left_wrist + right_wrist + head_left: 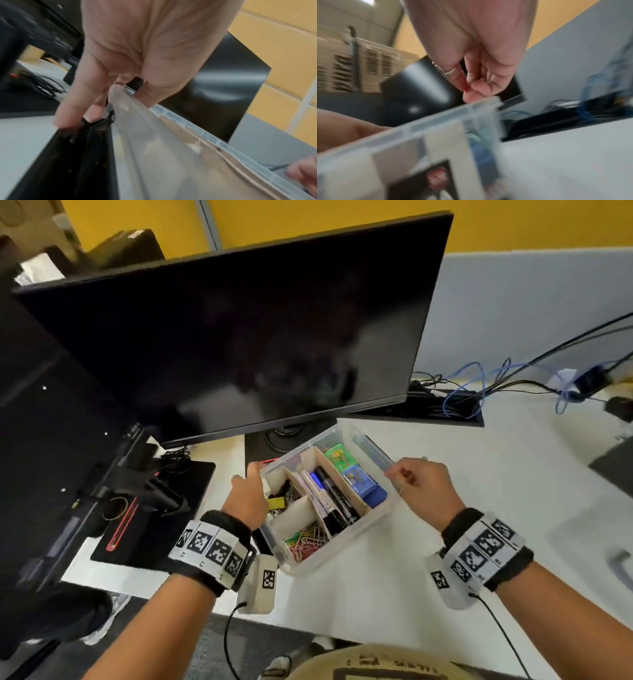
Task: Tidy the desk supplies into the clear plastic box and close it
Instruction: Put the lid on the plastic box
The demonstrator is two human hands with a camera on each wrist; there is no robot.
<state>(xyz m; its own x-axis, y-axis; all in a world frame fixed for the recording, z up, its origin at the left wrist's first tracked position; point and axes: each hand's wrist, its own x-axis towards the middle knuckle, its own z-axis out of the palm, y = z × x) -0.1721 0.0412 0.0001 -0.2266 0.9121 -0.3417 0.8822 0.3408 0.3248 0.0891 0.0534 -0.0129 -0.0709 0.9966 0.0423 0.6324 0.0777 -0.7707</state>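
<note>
The clear plastic box [342, 546] sits lidless on the white desk [445, 559], turned at an angle below the monitor. Card dividers split it into compartments holding markers [334, 498], coloured paper clips [308, 539], binder clips [279, 499] and small green and blue packs [346, 467]. My left hand [255, 479] grips the box's left rim, fingers curled over the edge [96, 102]. My right hand [397, 474] pinches the right rim near the far corner [471, 93]. No lid is visible. Both wrist views are blurred.
A large dark monitor [239, 337] overhangs the box's far end, its black base [260, 446] just behind. A black pad with gear [154, 508] lies to the left. Cables [462, 395] run along the back right. The desk's front edge is close below the box.
</note>
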